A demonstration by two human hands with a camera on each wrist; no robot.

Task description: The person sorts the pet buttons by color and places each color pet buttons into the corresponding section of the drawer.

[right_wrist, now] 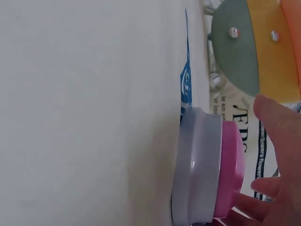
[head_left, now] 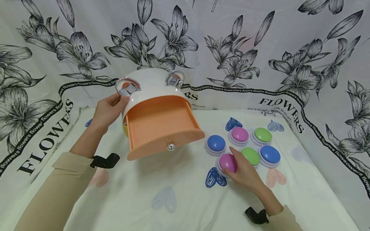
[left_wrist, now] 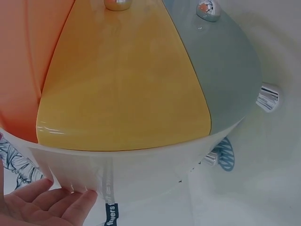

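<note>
A rounded white drawer box (head_left: 153, 81) stands at the left middle with its orange drawer (head_left: 162, 128) pulled out. Its yellow drawer (left_wrist: 124, 84) and grey-green drawer (left_wrist: 225, 70) are closed in the left wrist view. My left hand (head_left: 107, 112) touches the shell's left side, below a chrome-rimmed ear (head_left: 128, 86), fingertips against the wall. Over the nearest pink-topped round container (head_left: 228, 162), my right hand (head_left: 245, 173) has its thumb and fingers spread around the top. In the right wrist view, one digit stands away from the pink top (right_wrist: 230, 165) while other fingers lie behind it.
More round containers sit close by: a blue one (head_left: 216, 143), a pink one (head_left: 239, 134), a green one (head_left: 262, 135), another green one (head_left: 250, 156) and another blue one (head_left: 270, 154). A heart-patterned cloth (head_left: 173, 179) lies beneath; a flower-printed sheet (head_left: 214, 57) hangs behind.
</note>
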